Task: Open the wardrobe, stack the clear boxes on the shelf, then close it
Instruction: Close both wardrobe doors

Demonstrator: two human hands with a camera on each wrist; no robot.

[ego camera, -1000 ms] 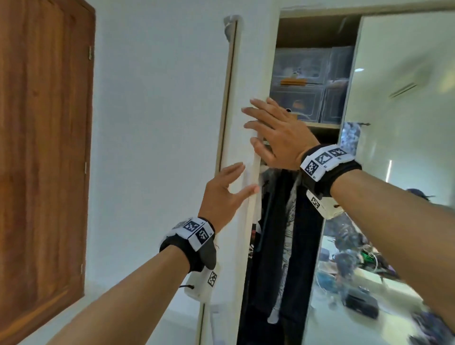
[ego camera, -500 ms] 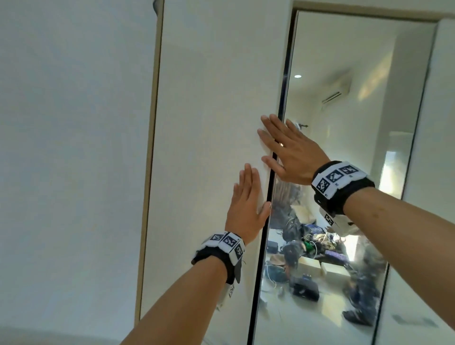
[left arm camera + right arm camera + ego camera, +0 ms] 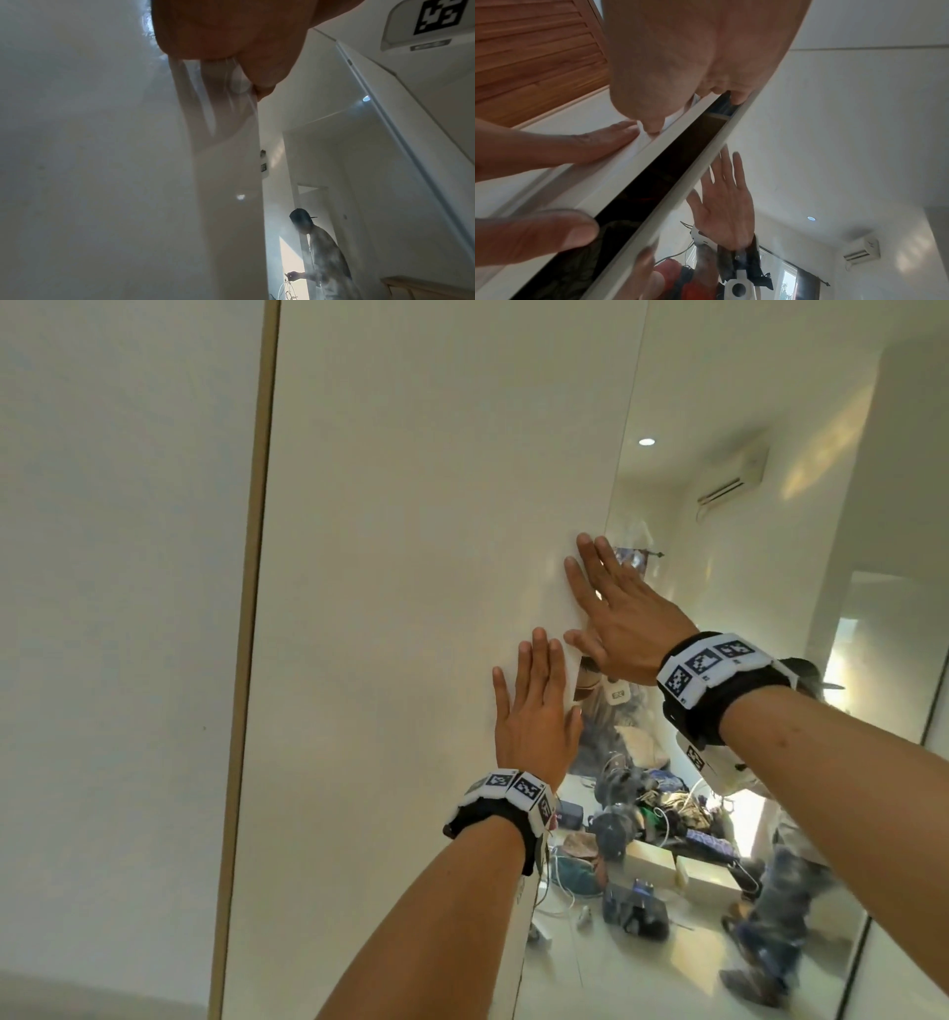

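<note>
Since one second ago, the wardrobe door (image 3: 411, 608) has swung from well open, with the clear boxes visible on the upper shelf, to almost shut; the boxes and shelf are now hidden behind it. The door fills the centre of the head view: a tall, flat white panel with a smooth, faintly glossy face and a thin tan edge strip down its left side. To its right stands the mirror door (image 3: 719, 762), a flat reflective panel showing a cluttered floor and a wall air conditioner. In the right wrist view, a narrow dark gap (image 3: 654, 172) remains between the two door edges, so closing is judged nearly complete but not finished.

The left hand (image 3: 534, 726) lies flat on the white panel near its right edge, fingers straight and together, holding nothing. The right hand (image 3: 621, 624), higher in the frame, has straight, slightly spread fingers across the seam, also holding nothing; its thumb (image 3: 536, 233) sits close to the gap.

Hazards, as judged:
- Pinching, if a fingertip or the thumb sits in the seam as the gap shuts.
- Slipping, because the panel face is smooth.
- Door rebound from a hard push.
- Smudging or stressing the mirror, if the right palm bears on the glass.
</note>
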